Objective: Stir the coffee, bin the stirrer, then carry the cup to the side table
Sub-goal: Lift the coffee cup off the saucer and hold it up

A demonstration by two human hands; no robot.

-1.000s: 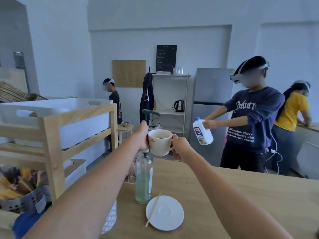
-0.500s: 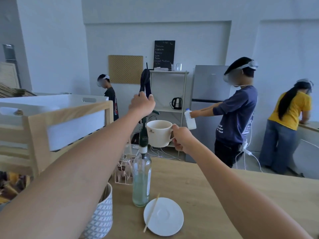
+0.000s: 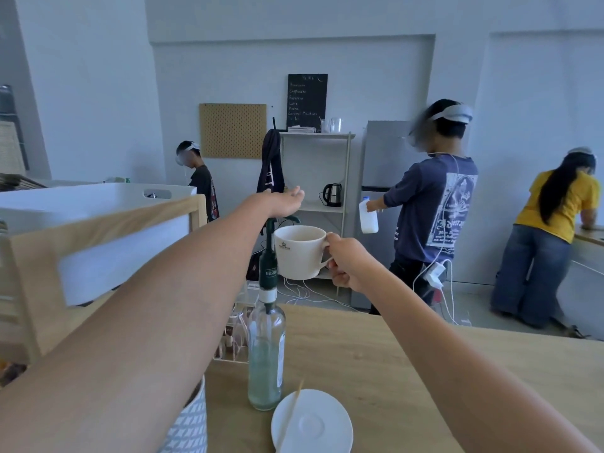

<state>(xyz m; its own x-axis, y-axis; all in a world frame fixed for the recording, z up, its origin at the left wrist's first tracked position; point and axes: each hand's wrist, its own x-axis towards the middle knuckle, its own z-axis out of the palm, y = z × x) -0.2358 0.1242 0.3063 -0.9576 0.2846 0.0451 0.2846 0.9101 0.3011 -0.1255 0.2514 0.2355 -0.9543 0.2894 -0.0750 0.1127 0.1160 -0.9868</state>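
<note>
My right hand point(image 3: 349, 264) grips the handle of a white coffee cup point(image 3: 299, 251) and holds it upright in the air beyond the far edge of the wooden counter point(image 3: 392, 361). My left hand point(image 3: 281, 201) is stretched out above and left of the cup, fingers apart, touching nothing. A thin wooden stirrer point(image 3: 291, 413) lies across the white saucer point(image 3: 313, 423) at the counter's near edge. The coffee inside the cup is hidden by its rim.
A glass syrup bottle with a green pump point(image 3: 266, 338) stands just under the cup. A patterned white container point(image 3: 189, 423) sits lower left, below a wooden rack with a white bin point(image 3: 98, 220). Three people stand beyond the counter; the nearest point(image 3: 431, 210) holds a milk bottle.
My left hand let go of the cup, rose and opened out above it. The cup stays held by my right hand alone. The person with the milk bottle turned away toward the fridge.
</note>
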